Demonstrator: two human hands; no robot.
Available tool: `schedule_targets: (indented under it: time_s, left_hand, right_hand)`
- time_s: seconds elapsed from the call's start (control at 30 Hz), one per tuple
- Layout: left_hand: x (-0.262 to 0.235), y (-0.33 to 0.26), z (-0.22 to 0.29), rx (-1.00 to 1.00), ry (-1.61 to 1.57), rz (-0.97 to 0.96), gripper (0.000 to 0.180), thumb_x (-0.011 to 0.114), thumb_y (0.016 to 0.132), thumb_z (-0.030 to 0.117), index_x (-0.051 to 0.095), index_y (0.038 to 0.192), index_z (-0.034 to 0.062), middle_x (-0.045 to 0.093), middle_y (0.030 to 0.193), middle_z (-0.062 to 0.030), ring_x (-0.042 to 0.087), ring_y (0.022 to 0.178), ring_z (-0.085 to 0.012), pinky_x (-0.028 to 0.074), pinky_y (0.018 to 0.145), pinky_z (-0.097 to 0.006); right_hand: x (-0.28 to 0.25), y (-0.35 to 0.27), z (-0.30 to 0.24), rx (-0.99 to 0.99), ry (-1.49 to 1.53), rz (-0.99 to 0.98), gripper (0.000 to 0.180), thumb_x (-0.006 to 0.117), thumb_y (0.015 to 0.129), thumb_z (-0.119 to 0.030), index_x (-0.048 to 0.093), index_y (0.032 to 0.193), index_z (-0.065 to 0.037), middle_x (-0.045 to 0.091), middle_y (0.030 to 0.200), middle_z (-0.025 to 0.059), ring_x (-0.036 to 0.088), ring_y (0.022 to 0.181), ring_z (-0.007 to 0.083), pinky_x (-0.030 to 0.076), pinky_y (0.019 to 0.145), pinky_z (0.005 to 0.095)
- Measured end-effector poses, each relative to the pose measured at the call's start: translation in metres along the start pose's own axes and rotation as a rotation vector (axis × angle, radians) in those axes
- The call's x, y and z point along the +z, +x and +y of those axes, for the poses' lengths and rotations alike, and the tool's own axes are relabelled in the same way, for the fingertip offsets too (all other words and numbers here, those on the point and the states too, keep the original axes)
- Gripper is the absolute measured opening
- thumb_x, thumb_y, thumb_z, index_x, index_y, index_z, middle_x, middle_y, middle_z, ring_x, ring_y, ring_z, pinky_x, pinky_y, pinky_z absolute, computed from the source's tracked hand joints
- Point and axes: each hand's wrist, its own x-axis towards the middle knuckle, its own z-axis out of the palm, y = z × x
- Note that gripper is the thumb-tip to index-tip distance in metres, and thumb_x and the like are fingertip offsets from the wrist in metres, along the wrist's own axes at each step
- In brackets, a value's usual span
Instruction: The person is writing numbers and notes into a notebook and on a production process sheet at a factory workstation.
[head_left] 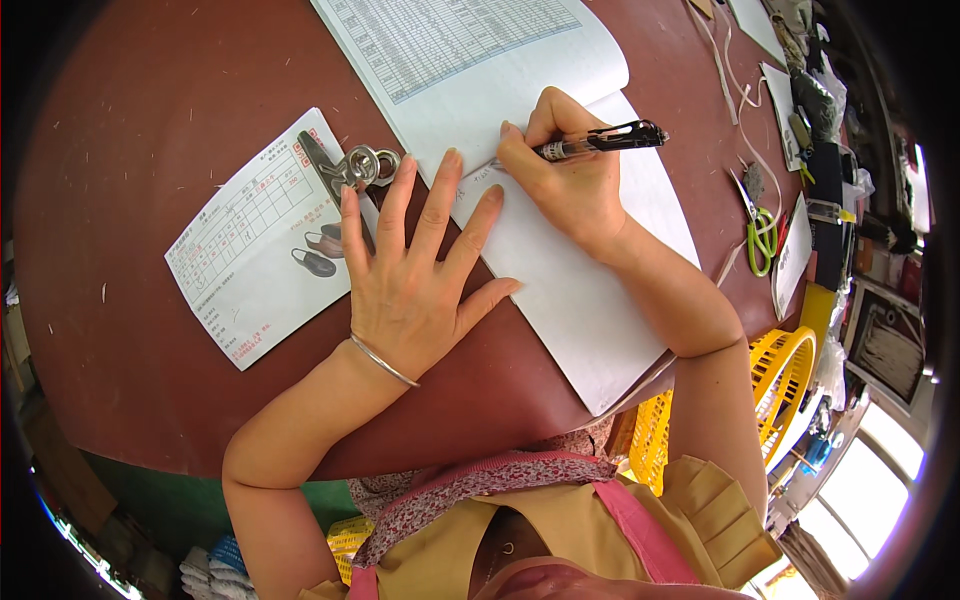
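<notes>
My right hand (575,185) is closed around a black pen (610,140), its tip down on the white page of an open notebook (600,320). A few handwritten marks show on the page beside the tip. With fingers spread, my left hand (410,270) lies across the notebook's left edge and the table. Its fingertips come close to a metal bulldog clip (362,166), which grips a printed order sheet (250,240) with a table and pictures of shoes. The notebook's upper leaf, printed with a dense table, is folded away at the far side.
The table (180,110) has a brown-red top with a curved edge. Toward its right side lie green-handled scissors (762,240), white cords (735,90) and loose papers (792,260). A yellow plastic basket (785,375) stands beyond my right elbow.
</notes>
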Motion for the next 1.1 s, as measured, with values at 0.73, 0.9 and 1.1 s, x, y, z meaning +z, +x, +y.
schedule_targets:
  time_s: [0.73,0.9,1.1]
  left_hand:
    - [-0.0002,-0.0001,-0.0012,0.004,-0.006,-0.006,0.065,0.065,0.088,0.059,0.06,0.141,0.0216,0.041,0.158,-0.0114,0.037,0.143,-0.0373,0.014,0.116,-0.065]
    - [-0.0005,-0.0004,-0.001,0.001,-0.006,-0.012,0.065,0.064,0.088,0.059,0.06,0.142,0.0217,0.041,0.158,-0.0111,0.037,0.143,-0.0371,0.014,0.116,-0.065]
    - [-0.0002,-0.0021,-0.0017,0.001,0.014,-0.013,0.066,0.064,0.088,0.06,0.059,0.143,0.0221,0.041,0.158,-0.0109,0.036,0.143,-0.0367,0.014,0.116,-0.065]
  right_hand:
    - [0.0002,-0.0005,0.002,-0.012,0.006,-0.018,0.031,0.067,0.085,-0.001,0.041,0.069,-0.007,0.04,0.061,-0.0032,0.035,0.058,0.0056,0.031,0.052,0.0272]
    - [0.001,-0.0008,0.0014,0.001,0.009,-0.021,0.031,0.067,0.083,0.001,0.041,0.068,-0.006,0.04,0.061,-0.0023,0.035,0.058,0.0061,0.031,0.051,0.0274]
    - [0.0032,-0.0005,0.0021,0.023,0.057,0.0,0.03,0.066,0.083,0.001,0.041,0.068,-0.006,0.041,0.061,-0.0021,0.035,0.058,0.0068,0.031,0.051,0.0275]
